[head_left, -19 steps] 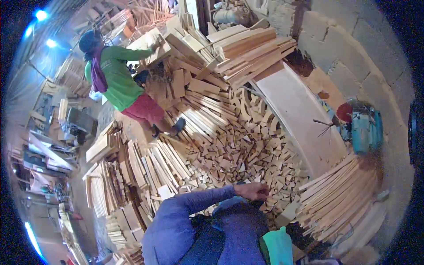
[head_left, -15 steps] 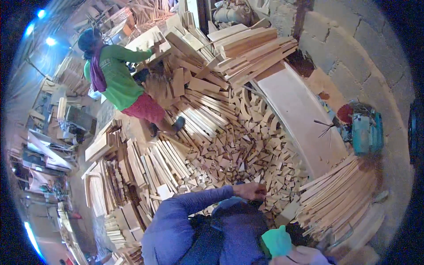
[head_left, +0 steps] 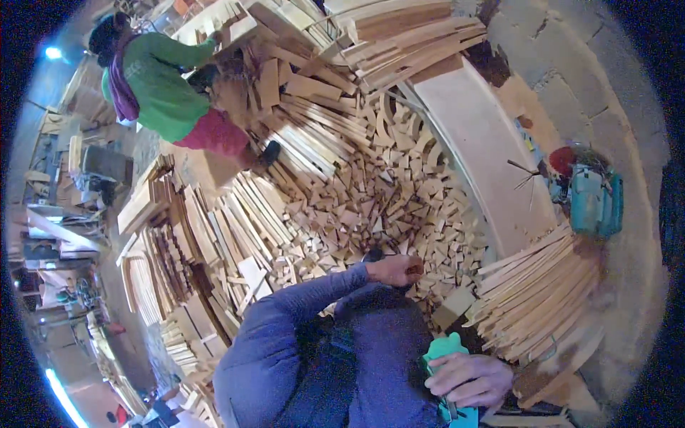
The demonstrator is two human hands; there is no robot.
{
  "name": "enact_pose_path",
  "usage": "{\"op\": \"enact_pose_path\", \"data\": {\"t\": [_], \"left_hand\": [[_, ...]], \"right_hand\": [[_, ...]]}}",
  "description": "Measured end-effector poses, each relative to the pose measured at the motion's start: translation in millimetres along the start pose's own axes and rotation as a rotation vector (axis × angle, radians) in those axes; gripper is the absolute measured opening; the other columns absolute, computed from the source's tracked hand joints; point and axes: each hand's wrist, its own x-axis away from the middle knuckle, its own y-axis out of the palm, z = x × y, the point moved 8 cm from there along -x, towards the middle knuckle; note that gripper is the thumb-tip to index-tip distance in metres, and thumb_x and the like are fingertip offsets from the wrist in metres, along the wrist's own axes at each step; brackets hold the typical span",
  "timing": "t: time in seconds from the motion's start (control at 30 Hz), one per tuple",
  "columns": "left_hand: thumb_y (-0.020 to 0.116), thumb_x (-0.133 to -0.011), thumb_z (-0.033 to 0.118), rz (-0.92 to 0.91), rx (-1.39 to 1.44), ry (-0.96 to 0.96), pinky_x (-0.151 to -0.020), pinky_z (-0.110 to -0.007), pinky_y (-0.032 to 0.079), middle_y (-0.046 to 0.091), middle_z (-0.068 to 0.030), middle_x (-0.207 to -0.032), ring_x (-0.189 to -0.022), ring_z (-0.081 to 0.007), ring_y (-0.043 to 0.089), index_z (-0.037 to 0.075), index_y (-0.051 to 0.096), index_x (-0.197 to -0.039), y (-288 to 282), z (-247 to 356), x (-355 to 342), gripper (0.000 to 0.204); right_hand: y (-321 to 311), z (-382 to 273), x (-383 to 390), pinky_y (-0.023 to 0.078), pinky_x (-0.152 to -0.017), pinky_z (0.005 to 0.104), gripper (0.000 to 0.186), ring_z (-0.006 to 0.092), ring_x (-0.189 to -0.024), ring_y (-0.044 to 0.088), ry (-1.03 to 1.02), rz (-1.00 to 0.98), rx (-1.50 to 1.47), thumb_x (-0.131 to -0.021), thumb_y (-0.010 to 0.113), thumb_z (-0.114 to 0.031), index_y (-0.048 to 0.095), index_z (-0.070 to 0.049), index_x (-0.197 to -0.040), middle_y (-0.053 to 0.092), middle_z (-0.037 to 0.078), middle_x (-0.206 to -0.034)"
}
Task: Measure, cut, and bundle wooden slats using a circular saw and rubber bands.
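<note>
- well, at the far left, a bright strip light point(head_left: 59, 398) glowed low down.
- next, a co-worker in a green shirt point(head_left: 163, 89), with a purple cloth point(head_left: 124, 89) over the back, stood with an arm reaching to some wood.
- below that person, long wood strips point(head_left: 250, 214) lay side by side.
- in the middle, a pile of small wood scraps point(head_left: 364, 207) covered the ground.
- the left hand point(head_left: 394, 270) was just in front of the knee, near the scraps, its fingers curled; i could not tell if it held anything.
- lower down, the right hand point(head_left: 471, 380) lay over a green thing point(head_left: 444, 347) beside the leg; i could not tell if it gripped it.
- farther right, a wide pale board point(head_left: 485, 150) sloped above a fan of thin sticks point(head_left: 535, 296).
- last came a blue-green machine point(head_left: 597, 201) with a red disc point(head_left: 561, 161), near a block wall point(head_left: 585, 85).
</note>
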Motion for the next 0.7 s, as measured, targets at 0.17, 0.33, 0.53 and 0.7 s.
{"op": "enact_pose_path", "data": {"t": [0.17, 0.33, 0.53, 0.7], "left_hand": [[0.061, -0.086, 0.024, 0.061, -0.009, -0.072, -0.070, -0.041, 0.051, 0.066, -0.0184, -0.087, -0.082, -0.0333, 0.065, 0.003, 0.058, -0.105, 10.4, -1.0, 3.0, 0.028], [0.062, -0.085, 0.022, 0.071, 0.018, -0.096, -0.070, -0.042, 0.051, 0.065, -0.0192, -0.085, -0.080, -0.0339, 0.065, 0.002, 0.058, -0.104, 2.9, 4.6, 13.2, 0.027], [0.062, -0.084, 0.022, 0.142, 0.032, -0.179, -0.069, -0.044, 0.049, 0.065, -0.0189, -0.085, -0.080, -0.0351, 0.064, 0.003, 0.057, -0.101, -24.1, 5.8, 32.9, 0.025], [0.061, -0.085, 0.022, 0.292, -0.028, -0.101, -0.070, -0.043, 0.049, 0.066, -0.0171, -0.087, -0.081, -0.0353, 0.064, 0.005, 0.059, -0.100, -27.5, -22.2, 42.8, 0.023]], "right_hand": [[0.4, -6.6, -19.3, 0.044, -0.095, 0.0612, 0.022, 0.0425, -0.104, 0.062, 0.037, 0.074, 0.041, -0.094, 0.057, -0.016, 0.063, 0.003, -0.103, 0.063, 0.026, -0.112], [4.2, -14.3, -70.5, 0.050, -0.083, 0.0522, 0.036, 0.0383, -0.096, 0.065, -0.038, -0.156, 0.172, -0.084, 0.068, -0.012, 0.058, 0.009, -0.111, 0.065, 0.022, -0.100], [11.2, 13.4, -55.0, 0.047, -0.088, 0.0588, 0.038, 0.0378, -0.103, 0.063, 0.396, -0.266, 0.032, -0.086, 0.065, -0.007, 0.055, 0.008, -0.120, 0.062, 0.018, -0.114], [9.9, 19.6, -104.3, 0.040, -0.097, 0.0648, 0.047, 0.0395, -0.115, 0.057, 0.277, -0.484, 0.138, -0.090, 0.064, -0.009, 0.047, 0.006, -0.131, 0.053, 0.015, -0.132]]}}
